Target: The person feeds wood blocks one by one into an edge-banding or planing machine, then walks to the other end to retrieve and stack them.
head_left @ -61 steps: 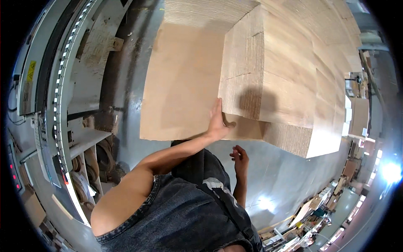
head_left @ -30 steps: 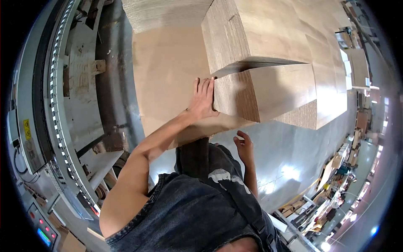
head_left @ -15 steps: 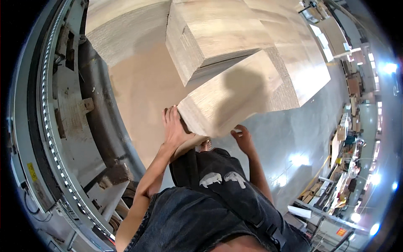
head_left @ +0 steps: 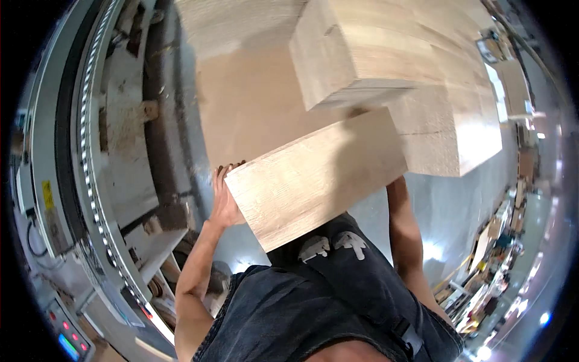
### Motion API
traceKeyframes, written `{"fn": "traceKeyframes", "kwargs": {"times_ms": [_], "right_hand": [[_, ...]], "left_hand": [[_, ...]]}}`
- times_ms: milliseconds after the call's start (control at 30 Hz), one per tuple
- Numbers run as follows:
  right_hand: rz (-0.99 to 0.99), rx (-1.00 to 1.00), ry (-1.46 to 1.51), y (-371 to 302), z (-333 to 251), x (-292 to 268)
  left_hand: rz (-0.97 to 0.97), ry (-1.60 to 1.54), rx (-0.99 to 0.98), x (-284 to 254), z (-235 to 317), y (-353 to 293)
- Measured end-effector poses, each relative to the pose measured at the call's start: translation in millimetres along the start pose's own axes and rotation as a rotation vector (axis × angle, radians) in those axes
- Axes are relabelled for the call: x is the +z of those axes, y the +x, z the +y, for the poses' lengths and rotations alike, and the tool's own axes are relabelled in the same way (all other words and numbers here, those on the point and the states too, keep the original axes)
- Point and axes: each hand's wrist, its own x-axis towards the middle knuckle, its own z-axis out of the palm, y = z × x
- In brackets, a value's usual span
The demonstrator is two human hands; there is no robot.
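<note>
A stack of pale wood panels (head_left: 295, 193) spans between my two hands, in front of my dark clothing. My left hand (head_left: 226, 199) grips its left end, with fingertips showing over the far corner. At the other end, my right hand (head_left: 396, 184) is against the near right corner, and most of its fingers are hidden behind the wood. Just beyond lies a larger pile of the same panels (head_left: 374, 54), stepped in height. A flat brown sheet (head_left: 247, 108) is beside that pile.
A long machine with a toothed strip along its rail (head_left: 87, 157) runs down the left side. Its small control panel with lit red buttons (head_left: 69, 329) is at the lower left. Grey floor (head_left: 446, 205) reaches toward cluttered shelving (head_left: 497, 241) on the right.
The stack of panels has come away from the larger pile, nearer to me, and turned flatter to view. My right hand has moved right and forward to the stack's right end.
</note>
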Motion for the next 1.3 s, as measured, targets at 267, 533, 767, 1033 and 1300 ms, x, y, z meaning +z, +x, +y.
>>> {"fn": "traceKeyframes", "kwargs": {"times_ms": [267, 533, 767, 1033, 1300], "right_hand": [[-0.04, 0.085, 0.139, -13.4, 6.9, 36.6], [-0.001, 0.136, 0.165, -47.1, 16.4, 42.6], [0.045, 0.156, 0.167, -80.4, 16.0, 34.3], [0.041, 0.171, 0.147, -102.4, 8.6, 28.0], [-0.099, 0.133, 0.097, -98.7, -5.2, 48.1]], "left_hand": [[-0.008, -0.005, -0.041, -34.3, -15.5, -49.2], [0.202, -0.315, -0.102, -10.9, -43.3, -98.0], [0.096, -0.612, -0.569, -50.7, -3.8, -110.3], [0.292, -2.012, -1.1, -69.6, 49.6, -46.9], [0.368, -2.12, -1.181, -118.2, 78.9, -22.0]]}}
